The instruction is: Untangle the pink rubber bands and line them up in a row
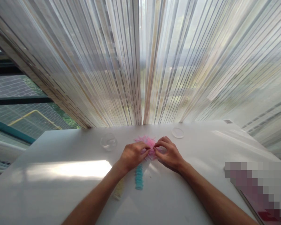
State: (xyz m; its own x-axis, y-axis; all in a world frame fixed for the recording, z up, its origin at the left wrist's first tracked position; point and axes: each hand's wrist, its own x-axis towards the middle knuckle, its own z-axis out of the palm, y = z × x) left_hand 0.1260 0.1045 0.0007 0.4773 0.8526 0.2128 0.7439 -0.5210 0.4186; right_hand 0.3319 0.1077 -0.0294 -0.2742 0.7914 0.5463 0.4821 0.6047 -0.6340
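A pink, shredded-looking fluffy pile lies on the white table, partly covered by my hands. My left hand is at its left side, thumb and fingertips pinched together over the pink material. Facing it from the right, my right hand also pinches at the pile, its fingertips close to those of the left. What exactly the fingertips hold is too small to make out. Just below my left hand lies a turquoise ruffled strip. A pale yellow strip sits beside my left forearm, partly hidden by it.
A clear round dish stands left of the pile, and a clear round lid-like piece lies to the right. Striped sheer curtains hang behind the white table. A partly pixelated flat object is at the right edge.
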